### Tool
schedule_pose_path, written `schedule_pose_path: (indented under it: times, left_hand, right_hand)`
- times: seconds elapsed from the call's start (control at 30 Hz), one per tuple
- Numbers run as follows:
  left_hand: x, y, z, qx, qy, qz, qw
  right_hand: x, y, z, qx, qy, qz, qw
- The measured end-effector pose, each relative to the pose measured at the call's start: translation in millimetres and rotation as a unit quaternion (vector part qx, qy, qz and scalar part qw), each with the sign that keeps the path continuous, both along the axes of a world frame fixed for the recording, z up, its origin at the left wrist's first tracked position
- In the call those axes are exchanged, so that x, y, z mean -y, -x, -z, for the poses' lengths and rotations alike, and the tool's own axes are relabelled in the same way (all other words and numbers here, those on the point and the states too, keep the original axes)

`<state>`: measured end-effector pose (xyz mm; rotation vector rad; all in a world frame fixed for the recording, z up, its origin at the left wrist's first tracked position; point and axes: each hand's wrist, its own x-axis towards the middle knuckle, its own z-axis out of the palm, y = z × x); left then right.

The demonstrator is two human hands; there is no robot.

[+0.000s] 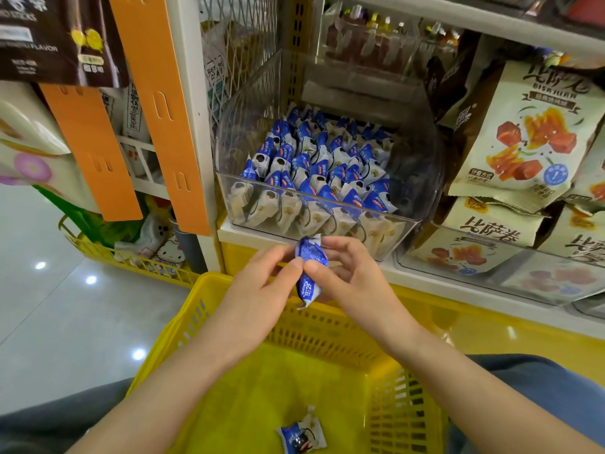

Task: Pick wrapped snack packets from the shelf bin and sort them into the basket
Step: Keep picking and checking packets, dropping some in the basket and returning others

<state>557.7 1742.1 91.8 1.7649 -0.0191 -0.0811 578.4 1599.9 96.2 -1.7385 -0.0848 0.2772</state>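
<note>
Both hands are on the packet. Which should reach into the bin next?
Probably right. The right hand sits below the middle of the bin, its fingers close to the front wall. The left hand pinches the packet over the basket and could let it drop there.
</note>
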Motion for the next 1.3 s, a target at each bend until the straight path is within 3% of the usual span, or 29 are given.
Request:
schedule_pose_path:
  times: [0.13, 0.23, 0.37, 0.47, 0.53, 0.67, 0.83, 0.9, 1.07, 1.3]
  left_hand:
    - [-0.4, 2.5, -2.5, -0.130, 0.130, 0.086, 0.979]
    - [1.6, 5.4, -3.0, -0.123, 0.127, 0.088, 0.980]
    - [-1.7, 1.7, -6.1, -0.121, 0.166, -0.004, 0.979]
    - [-5.4, -0.1, -13.4, -0.113, 0.193, 0.010, 0.975]
    - [-4.6, 1.0, -13.6, -0.107, 0.158, 0.007, 0.982]
    - [-2.1, 0.0, -10.2, -0.117, 0.166, -0.047, 0.978]
    - [-6.7, -6.3, -9.1, -0.111, 0.210, -0.099, 0.966]
    - [-5.8, -5.7, -9.4, -0.073, 0.192, -0.101, 0.974]
    - [-10.4, -8.8, -12.9, 0.050, 0.038, -0.122, 0.991]
    - [-16.7, -27.4, -39.4, 0.197, -0.108, -0.078, 0.971]
  right_hand:
    - [2.7, -1.0, -1.2, 0.061, 0.095, -0.003, 0.994]
    - [3.0, 2.1, -0.1, 0.127, 0.140, -0.047, 0.981]
    - [3.5, 3.4, -2.5, 0.138, 0.129, -0.105, 0.976]
    - [5.0, 2.7, -3.9, 0.152, 0.131, -0.091, 0.975]
    - [4.9, 3.0, -2.9, 0.172, 0.147, -0.081, 0.971]
    - [4.0, 3.9, -4.9, 0.181, 0.168, -0.088, 0.965]
    - [4.3, -0.5, -9.6, 0.132, 0.087, -0.059, 0.986]
    - [3.8, -0.3, -8.7, 0.093, 0.056, -0.066, 0.992]
    - [1.6, -0.2, -8.3, 0.076, 0.054, -0.080, 0.992]
    - [-8.9, -11.8, -38.9, 0.118, 0.035, -0.039, 0.992]
